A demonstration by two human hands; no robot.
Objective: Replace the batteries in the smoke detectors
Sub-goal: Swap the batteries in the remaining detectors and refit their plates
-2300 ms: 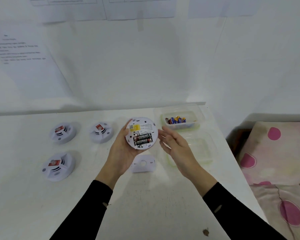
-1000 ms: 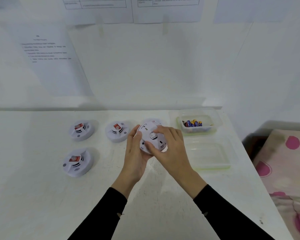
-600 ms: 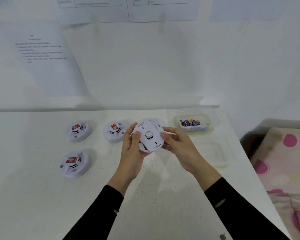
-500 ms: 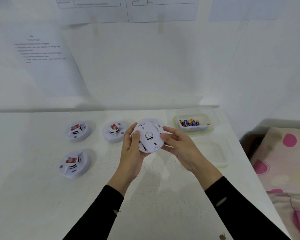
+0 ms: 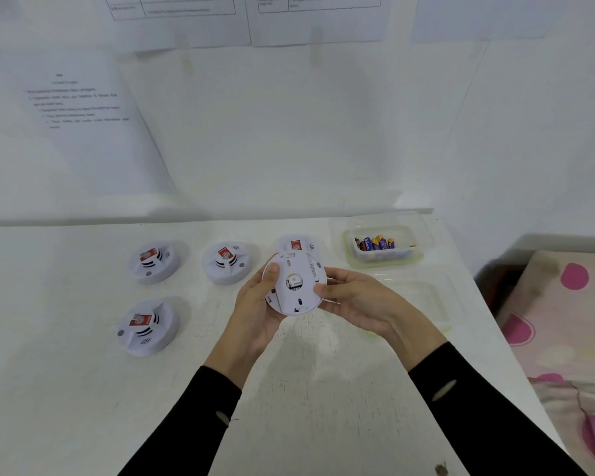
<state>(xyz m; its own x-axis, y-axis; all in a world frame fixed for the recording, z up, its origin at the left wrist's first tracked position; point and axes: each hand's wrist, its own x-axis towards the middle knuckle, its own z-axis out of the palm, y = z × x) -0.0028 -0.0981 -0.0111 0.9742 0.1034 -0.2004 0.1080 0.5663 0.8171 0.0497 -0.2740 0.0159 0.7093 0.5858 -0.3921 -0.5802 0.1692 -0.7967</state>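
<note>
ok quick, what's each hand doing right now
Left hand: closed on the round white plastic smoke detector, back facing up.
Right hand: closed on the same detector's right edge.

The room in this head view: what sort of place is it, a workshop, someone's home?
Probably a home room set up as a work corner: a plain white table against a white wall with taped printed paper sheets, beside a pink-spotted cream bed cover.

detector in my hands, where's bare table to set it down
Bare table lies near you, between your sleeves, and left of the front detector. The far row is crowded: two detectors, a third behind the held detector, then the battery tub.
</note>
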